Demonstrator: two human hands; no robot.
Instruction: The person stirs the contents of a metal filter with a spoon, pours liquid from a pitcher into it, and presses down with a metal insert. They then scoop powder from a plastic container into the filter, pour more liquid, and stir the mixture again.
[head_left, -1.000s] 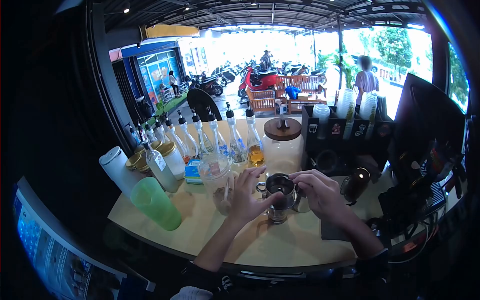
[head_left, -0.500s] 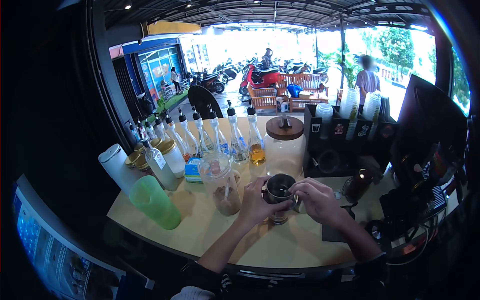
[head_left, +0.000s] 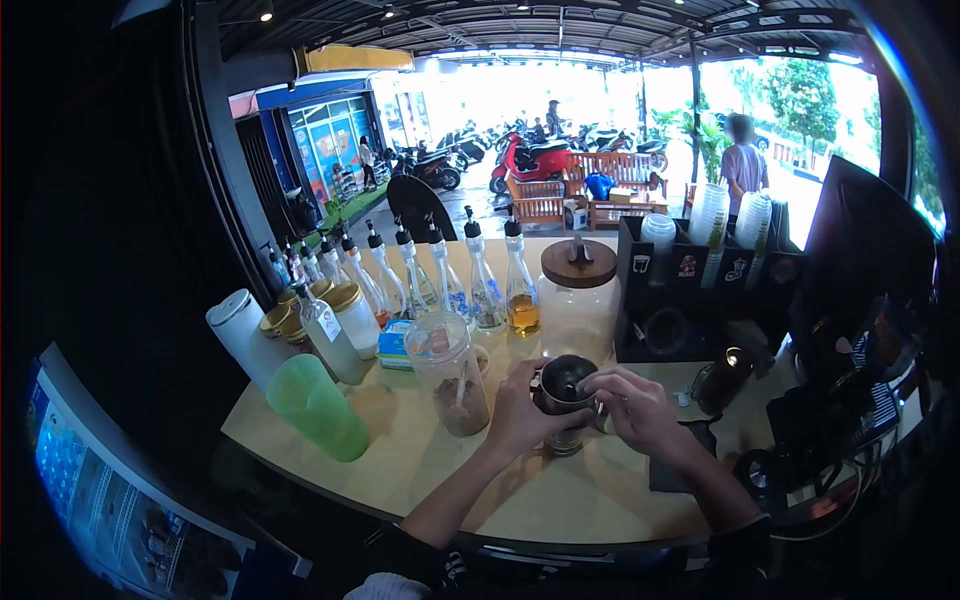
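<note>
My left hand [head_left: 524, 414] is wrapped round a dark metal cup [head_left: 569, 384], which sits over a clear glass [head_left: 566, 441] on the counter. The fingers of my right hand [head_left: 638, 408] are pinched together at the cup's rim, on the thin handle of a utensil whose lower end is inside the cup. Just left of my left hand stands a clear plastic jar [head_left: 447, 380] with brown powder and a scoop in it. Behind the cup is a big glass jar with a wooden lid [head_left: 578, 264].
Syrup bottles with black pourers [head_left: 482, 280] line the counter's back. At left stand a green pitcher [head_left: 318, 408] and a white container [head_left: 243, 333]. A black organizer [head_left: 690, 300] holds plastic cups at right. A person [head_left: 744, 165] stands outside near wooden benches.
The whole view has shifted slightly, so the counter items appear a little further right and lower. Both hands keep their places at the cup, with small finger movement at the right hand.
</note>
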